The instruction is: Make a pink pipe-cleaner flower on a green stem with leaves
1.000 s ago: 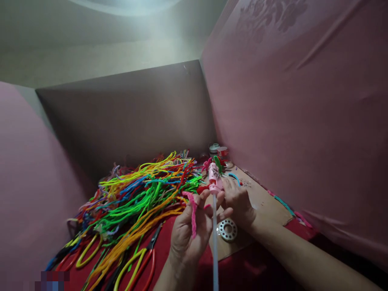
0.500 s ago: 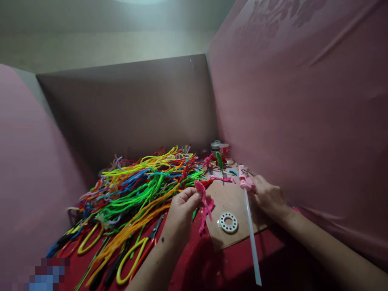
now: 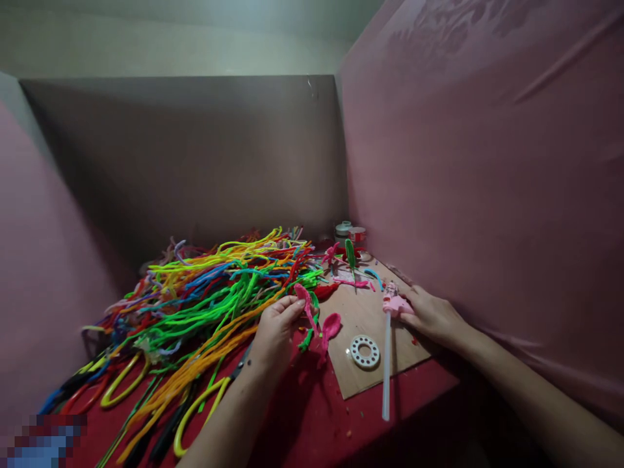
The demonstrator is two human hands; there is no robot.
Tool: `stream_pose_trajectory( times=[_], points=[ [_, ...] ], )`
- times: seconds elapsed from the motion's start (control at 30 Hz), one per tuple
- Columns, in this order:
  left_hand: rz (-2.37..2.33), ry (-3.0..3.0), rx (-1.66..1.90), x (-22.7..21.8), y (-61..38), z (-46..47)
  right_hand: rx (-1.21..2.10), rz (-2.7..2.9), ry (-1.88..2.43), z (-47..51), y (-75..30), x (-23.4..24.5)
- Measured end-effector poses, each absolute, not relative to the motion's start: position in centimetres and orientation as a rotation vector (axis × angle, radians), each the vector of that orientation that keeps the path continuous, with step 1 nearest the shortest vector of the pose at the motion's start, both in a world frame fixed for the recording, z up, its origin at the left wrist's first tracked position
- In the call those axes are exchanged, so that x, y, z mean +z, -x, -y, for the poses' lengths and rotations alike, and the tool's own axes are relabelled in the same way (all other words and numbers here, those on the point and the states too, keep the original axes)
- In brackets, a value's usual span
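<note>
My left hand is closed, thumb and fingers pinching a pink fuzzy pipe cleaner petal. Below it dangle a second pink loop and green fuzzy pieces; I cannot tell how all of these are joined. My right hand grips a pink glue gun by its handle, over a brown board. From the back of the gun a long translucent glue stick points toward me. A white ring with round holes lies on the board, left of the glue stick.
A heap of coloured pipe cleaners covers the left of the red cloth. Yellow-handled scissors lie beside my left forearm. A green leaf shape and jars are at the back. A pink wall rises on the right.
The glue gun has tilted, its glue stick now pointing more straight toward me. My left hand has turned the pink piece, bringing the second loop and green parts into view. The camera has shifted slightly.
</note>
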State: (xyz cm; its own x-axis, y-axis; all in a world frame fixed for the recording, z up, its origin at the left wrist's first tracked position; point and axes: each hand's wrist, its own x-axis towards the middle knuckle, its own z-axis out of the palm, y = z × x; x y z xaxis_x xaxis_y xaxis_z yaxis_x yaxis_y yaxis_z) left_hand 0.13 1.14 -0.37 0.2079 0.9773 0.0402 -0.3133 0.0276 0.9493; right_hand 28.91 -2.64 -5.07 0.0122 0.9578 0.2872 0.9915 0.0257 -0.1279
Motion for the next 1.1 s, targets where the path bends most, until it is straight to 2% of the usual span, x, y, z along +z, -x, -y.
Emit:
stream_pose_trajectory(
  times=[0.07, 0.2, 0.27, 0.53, 0.73, 1.1],
  points=[
    [-0.811, -1.063, 1.202, -0.5, 0.1, -1.2, -0.082, 2.057, 1.979, 2.7, -29.1, -4.0],
    [-0.804, -1.061, 1.219, -0.6, 0.4, -1.4, -0.227, 2.081, 1.879, 1.2, -27.2, -1.5],
    [-0.814, -1.049, 1.226, -0.5, 0.4, -1.4, -0.171, 2.198, 1.798, -0.9, -25.0, -0.7],
    [-0.82, -1.058, 1.234, -1.3, 0.6, -1.3, -0.023, 2.251, 1.883, -9.0, -19.3, -2.2],
    [-0.817, -1.067, 1.225, -1.4, 0.7, -1.3, 0.234, 2.028, 1.781, -10.2, -20.7, -1.3],
    [-0.614, -0.811, 1.172, -1.0, 0.0, -1.2, 0.89, 1.4, 0.996, -6.5, -20.5, 0.4]
  ],
)
